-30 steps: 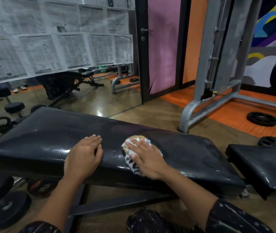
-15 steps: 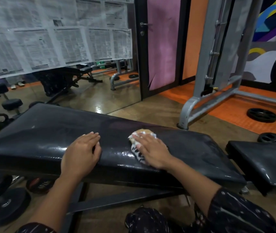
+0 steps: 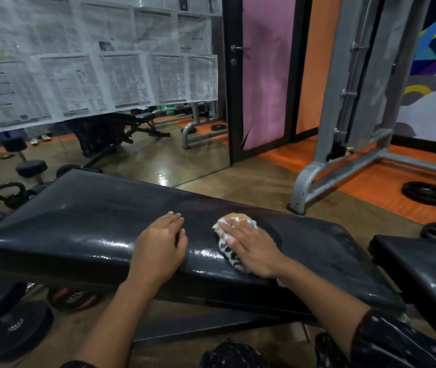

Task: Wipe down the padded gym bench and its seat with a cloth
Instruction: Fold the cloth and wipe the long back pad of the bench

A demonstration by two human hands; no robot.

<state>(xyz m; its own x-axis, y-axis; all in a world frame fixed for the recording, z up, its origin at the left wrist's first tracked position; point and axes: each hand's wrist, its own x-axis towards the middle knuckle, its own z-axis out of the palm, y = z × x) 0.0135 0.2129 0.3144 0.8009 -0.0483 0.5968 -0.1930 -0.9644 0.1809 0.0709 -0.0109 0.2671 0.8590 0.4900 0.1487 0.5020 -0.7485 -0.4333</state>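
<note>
Cloth was mostly hidden under the right hand; only a tan bulge past the fingertips and a black-and-white patterned strip on the thumb side showed. Couldn't tell its full size or how it was folded. Bench frame was mostly hidden under the pad; just a dark bar visible below the near edge. Seat was cut off at the right edge of the frame. Both forearms ran out of the bottom edge, right one ending in a dark patterned sleeve. Newspaper sheets covered the upper mirror; print wasn't readable. Dumbbells at lower left were partly cropped and partly tucked under the bench.

Right hand lay flat, palm down, fingers spread and pointing away from the body, pressing the cloth onto the bench pad right of centre, near the front edge. Not a closed grip, just an open palm on top of the fabric.

Left hand was also palm down and empty, fingers together and slightly curled, resting on the pad just left of the cloth hand. Hands were close but not touching, a strip of bare vinyl between them.

Pad sloped, higher at far left, glossy with glare along the near edge. Seat sat just right of the pad, separated by a gap. Weight plates lay on the orange floor beyond.
</note>
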